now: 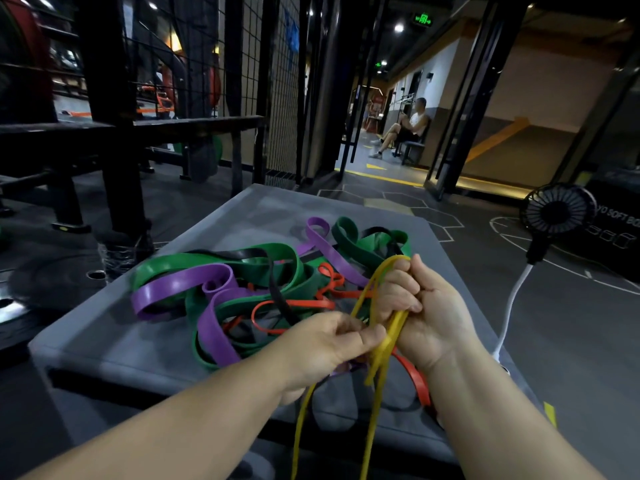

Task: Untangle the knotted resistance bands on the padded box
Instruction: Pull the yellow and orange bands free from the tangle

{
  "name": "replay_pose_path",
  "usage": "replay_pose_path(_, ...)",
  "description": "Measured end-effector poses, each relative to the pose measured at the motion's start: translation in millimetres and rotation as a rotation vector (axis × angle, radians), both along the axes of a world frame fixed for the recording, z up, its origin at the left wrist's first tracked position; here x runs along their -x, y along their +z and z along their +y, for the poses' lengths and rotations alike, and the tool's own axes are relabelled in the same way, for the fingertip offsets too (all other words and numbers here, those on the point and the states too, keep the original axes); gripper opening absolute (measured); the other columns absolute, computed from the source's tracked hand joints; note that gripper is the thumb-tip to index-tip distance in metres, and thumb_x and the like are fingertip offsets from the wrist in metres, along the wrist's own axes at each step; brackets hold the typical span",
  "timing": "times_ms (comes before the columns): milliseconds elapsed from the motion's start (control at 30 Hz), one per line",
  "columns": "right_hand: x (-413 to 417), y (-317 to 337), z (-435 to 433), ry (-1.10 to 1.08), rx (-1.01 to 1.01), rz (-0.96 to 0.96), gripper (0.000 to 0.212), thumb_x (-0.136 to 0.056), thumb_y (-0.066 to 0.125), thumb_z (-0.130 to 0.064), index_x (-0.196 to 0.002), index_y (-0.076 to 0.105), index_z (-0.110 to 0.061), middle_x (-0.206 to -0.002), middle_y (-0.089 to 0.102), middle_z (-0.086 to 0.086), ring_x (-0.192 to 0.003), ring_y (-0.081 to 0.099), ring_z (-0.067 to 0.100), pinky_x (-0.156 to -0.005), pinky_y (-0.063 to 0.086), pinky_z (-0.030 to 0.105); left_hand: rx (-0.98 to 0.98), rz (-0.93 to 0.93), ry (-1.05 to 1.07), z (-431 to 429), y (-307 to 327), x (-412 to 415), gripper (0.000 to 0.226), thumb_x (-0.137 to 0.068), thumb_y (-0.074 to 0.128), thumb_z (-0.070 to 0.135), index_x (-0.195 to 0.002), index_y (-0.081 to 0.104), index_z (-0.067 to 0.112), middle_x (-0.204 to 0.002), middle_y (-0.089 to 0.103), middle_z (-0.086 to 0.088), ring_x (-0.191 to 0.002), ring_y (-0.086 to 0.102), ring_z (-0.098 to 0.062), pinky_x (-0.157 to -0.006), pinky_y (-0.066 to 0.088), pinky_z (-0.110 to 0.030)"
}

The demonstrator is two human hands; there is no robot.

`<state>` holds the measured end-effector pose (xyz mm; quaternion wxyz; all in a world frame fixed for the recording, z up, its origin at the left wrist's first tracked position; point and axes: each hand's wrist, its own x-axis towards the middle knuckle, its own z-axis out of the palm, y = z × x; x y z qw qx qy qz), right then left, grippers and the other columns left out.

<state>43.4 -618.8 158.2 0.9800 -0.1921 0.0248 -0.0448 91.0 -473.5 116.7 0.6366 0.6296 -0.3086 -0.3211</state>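
Observation:
A tangle of resistance bands lies on the grey padded box [104, 337]: wide green bands [221, 263], purple bands [180, 287], thin red bands [294, 304] and a black band [280, 299]. A thin yellow band [375, 382] rises out of the pile at its right side. My right hand [426, 313] grips several gathered strands of the yellow band in its curled fingers, with a loop sticking out above the fist. My left hand [329, 341] pinches the same yellow band just below, thumb against fingers. The yellow band's loose ends hang down past the box's front edge between my forearms.
A small black fan [554, 211] on a white flexible stalk stands at the box's right. Dark gym racks and a wire mesh partition [270, 98] are behind and to the left. A person sits on a bench [405, 131] in the far corridor. Weight plates [52, 282] lie on the floor at left.

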Motion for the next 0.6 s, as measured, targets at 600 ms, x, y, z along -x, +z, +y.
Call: replay_pose_path(600,7,7,5,-0.157,0.537,0.063,0.023,-0.087,0.047,-0.032,-0.074,0.046,-0.014,-0.053,0.026,-0.006,-0.037,0.026,0.006,-0.042,0.038,0.021,0.134,0.156,0.079,5,18,6,0.01,-0.096,0.054,0.013,-0.094,0.063,0.01,-0.069,0.06,0.0,-0.059,0.056,-0.009,-0.057,0.045,-0.021)
